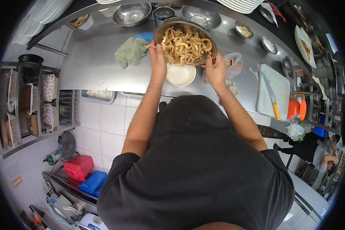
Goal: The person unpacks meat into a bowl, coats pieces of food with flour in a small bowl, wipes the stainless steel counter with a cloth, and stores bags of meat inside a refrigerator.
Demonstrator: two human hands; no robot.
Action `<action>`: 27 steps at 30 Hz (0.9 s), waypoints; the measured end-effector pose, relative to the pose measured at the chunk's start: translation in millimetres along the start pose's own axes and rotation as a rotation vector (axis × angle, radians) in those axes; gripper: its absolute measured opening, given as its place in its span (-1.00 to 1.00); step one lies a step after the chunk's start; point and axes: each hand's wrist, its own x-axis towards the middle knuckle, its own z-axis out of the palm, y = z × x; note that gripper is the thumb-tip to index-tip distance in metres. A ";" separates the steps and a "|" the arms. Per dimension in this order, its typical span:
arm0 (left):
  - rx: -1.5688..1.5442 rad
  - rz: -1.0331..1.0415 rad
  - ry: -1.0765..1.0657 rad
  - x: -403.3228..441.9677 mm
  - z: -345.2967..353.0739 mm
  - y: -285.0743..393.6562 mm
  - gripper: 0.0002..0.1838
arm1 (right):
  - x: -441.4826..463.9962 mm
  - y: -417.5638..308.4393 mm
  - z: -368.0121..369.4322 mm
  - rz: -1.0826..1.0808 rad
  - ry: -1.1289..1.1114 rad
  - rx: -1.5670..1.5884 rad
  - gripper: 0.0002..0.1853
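Observation:
Both my hands hold a metal bowl (213, 38) full of browned, curled fried pieces (184, 44). My left hand (157, 61) grips its left rim, and my right hand (216, 69) grips its lower right rim. The bowl is tilted toward me, over the back part of a round white container (181, 75) on the steel counter (88, 57). What lies inside the container is partly hidden by the bowl. A green cloth (129, 53) lies left of my left hand. Beside my right hand is a clear plastic bag (234, 65) with something brownish in it.
A white cutting board (272, 86) with an orange-handled knife (271, 95) is on the right, near an orange container (293, 109). Metal bowls (131, 14) line the counter's back. Racks with trays (49, 87) stand at left. Another person (310, 149) is at far right.

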 end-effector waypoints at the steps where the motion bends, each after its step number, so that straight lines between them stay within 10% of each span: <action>1: 0.004 -0.029 -0.008 -5.4 -1.4 2.8 -0.35 | -2.8 2.6 2.4 -0.032 0.032 0.005 -0.86; 10: -0.005 0.110 0.008 -24.6 -5.3 -14.2 -0.37 | -11.0 11.0 8.7 -0.169 0.072 -0.175 -0.82; 27: 0.884 0.224 0.003 -59.1 0.2 -8.8 -0.22 | 8.4 -11.8 -0.5 -0.233 0.031 0.044 -0.83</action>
